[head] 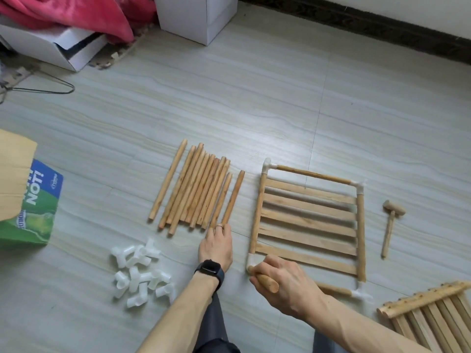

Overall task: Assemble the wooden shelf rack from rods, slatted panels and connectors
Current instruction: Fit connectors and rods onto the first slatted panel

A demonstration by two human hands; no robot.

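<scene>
1. Connector pile (141, 273) on floor, left of L hand (216, 247).
2. L hand: fingers straight, tips touching loose rods' (198, 189) near ends.
3. R hand (283, 284) curled round rod (267, 282), rod end at frame's (308, 215) near-left corner connector (252, 261).

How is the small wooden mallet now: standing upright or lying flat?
Lying flat: head and handle of the mallet both rest on the floor, right of the framed panel.

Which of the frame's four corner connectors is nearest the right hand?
The near-left connector: the right hand grips a rod at it; the other three lie untouched.
</scene>
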